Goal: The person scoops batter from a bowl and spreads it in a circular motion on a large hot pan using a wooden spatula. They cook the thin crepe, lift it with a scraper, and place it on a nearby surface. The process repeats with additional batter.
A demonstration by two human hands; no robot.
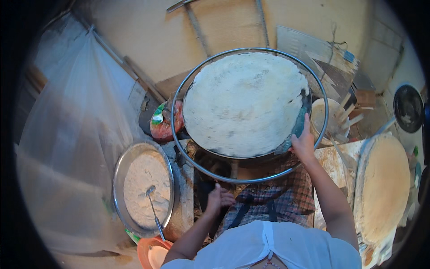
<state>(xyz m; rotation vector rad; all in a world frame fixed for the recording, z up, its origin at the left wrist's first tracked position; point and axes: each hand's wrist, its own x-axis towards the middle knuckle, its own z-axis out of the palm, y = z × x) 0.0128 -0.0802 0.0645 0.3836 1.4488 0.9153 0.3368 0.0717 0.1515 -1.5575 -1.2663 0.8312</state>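
Note:
My right hand (pixel 304 144) is at the right edge of a round griddle, closed on a flat, dark green scraper (pixel 299 127). A wide layer of pale batter (pixel 244 101) covers most of the griddle, with an uneven edge on the right. Around the griddle runs a metal ring (pixel 242 180). My left hand (pixel 218 198) is just below the front of this ring, fingers loosely apart and holding nothing; whether a fingertip touches the ring I cannot tell.
At left, a metal basin (pixel 117 188) holds pale batter with a ladle (pixel 154 210) in it. A red bag (pixel 165 127) leans beside the griddle. Right stand a bucket with wood pieces (pixel 320 114) and round flatbreads (pixel 383 188). An orange basin (pixel 143 251) sits lower left.

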